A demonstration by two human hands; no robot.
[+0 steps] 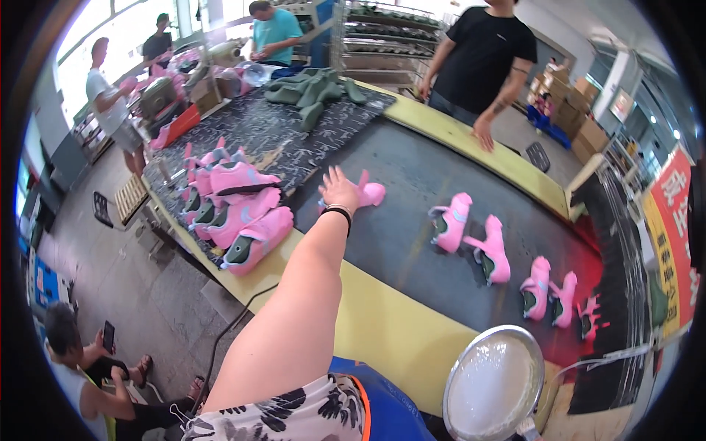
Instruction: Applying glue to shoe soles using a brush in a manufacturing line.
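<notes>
My left hand (340,189) reaches out over the dark conveyor belt (390,242). Its fingers are stretched out and slightly apart, above or against a pink shoe upper (373,194). The hand hides part of that upper, and I cannot tell how firmly they touch. Further right along the belt lie several more pink uppers on dark green shoe lasts, among them one upper (454,220) with a pale blue mark. To the left, pink uppers (254,239) are heaped at the table's edge. My right hand is out of view.
A metal bowl (494,382) of white liquid stands close at lower right. Bare green lasts (316,88) are piled on the patterned tabletop (287,140). Across the belt, a person in black (489,66) stands by the yellow ledge (441,125). Another person sits at lower left holding a phone (109,336).
</notes>
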